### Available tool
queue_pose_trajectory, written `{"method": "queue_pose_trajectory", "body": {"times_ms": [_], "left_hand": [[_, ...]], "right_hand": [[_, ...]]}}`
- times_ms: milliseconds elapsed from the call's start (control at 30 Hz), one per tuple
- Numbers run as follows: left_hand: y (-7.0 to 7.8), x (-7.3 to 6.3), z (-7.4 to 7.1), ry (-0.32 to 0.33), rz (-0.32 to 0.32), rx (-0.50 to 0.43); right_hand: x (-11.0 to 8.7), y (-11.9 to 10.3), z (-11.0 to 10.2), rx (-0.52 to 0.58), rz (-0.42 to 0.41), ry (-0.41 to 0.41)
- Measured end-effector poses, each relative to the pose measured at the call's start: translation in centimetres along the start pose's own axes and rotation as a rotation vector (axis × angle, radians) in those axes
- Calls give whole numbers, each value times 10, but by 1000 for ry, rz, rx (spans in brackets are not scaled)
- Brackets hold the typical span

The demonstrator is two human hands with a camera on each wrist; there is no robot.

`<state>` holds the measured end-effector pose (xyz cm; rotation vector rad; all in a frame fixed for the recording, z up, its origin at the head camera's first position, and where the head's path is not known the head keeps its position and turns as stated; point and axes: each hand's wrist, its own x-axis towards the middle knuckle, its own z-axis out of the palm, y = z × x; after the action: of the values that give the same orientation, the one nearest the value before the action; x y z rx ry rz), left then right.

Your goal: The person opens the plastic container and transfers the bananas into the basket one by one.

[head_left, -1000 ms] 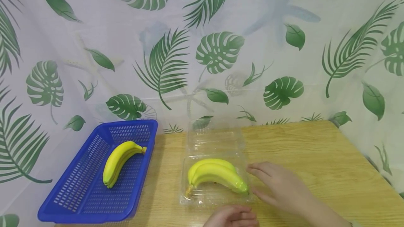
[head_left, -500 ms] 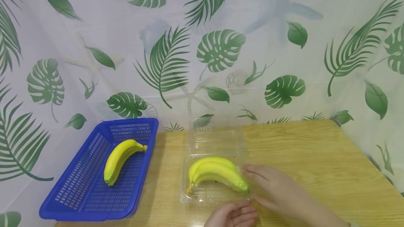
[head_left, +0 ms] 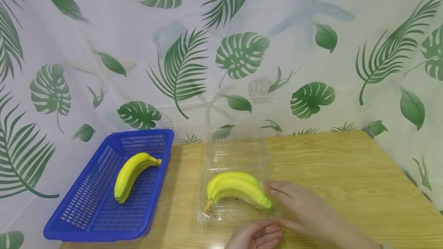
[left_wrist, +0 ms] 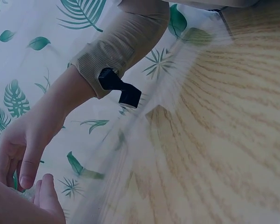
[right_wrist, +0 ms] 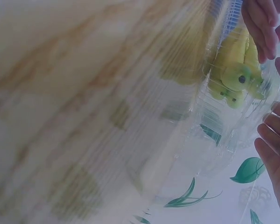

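A clear plastic clamshell box (head_left: 221,218) sits on the table with its lid (head_left: 238,153) raised at the back. Inside its base lies a bunch of yellow bananas (head_left: 238,189) with green tips, its stem toward the left. My right hand (head_left: 304,210) is at the box's right side, fingers extended close to the edge. In front of the box's front right corner is my left hand (head_left: 256,235), palm turned inward and fingers loosely bent, partly cut off by the frame. Whether either hand touches the plastic is hard to tell. Both hands also appear near the box in the right wrist view.
A blue plastic basket (head_left: 157,203) stands to the left, with another bunch of bananas (head_left: 133,176) in it. The wooden table (head_left: 339,164) extends to the right of the box. Behind it hangs a white curtain (head_left: 277,57) with green leaves.
My right hand has shifted a little left, closer to the box's right edge. The left hand has turned slightly and come up a bit. Bananas, box and basket stay in place.
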<state>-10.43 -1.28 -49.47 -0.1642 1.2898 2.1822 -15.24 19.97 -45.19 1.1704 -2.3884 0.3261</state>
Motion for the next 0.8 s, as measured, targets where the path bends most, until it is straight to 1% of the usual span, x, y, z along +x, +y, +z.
{"method": "queue_pose_trajectory", "body": {"times_ms": [167, 433, 600, 800], "left_hand": [[-2, 3, 2, 44, -2, 12], [-5, 6, 3, 58, 8, 26], [-7, 9, 3, 68, 3, 36], [-9, 10, 0, 51, 14, 30]], "right_hand": [[0, 0, 0, -3, -7, 3], [-1, -2, 1, -4, -7, 3], [-1, -3, 1, -38, -15, 13], [-1, -4, 1, -47, -24, 17]]}}
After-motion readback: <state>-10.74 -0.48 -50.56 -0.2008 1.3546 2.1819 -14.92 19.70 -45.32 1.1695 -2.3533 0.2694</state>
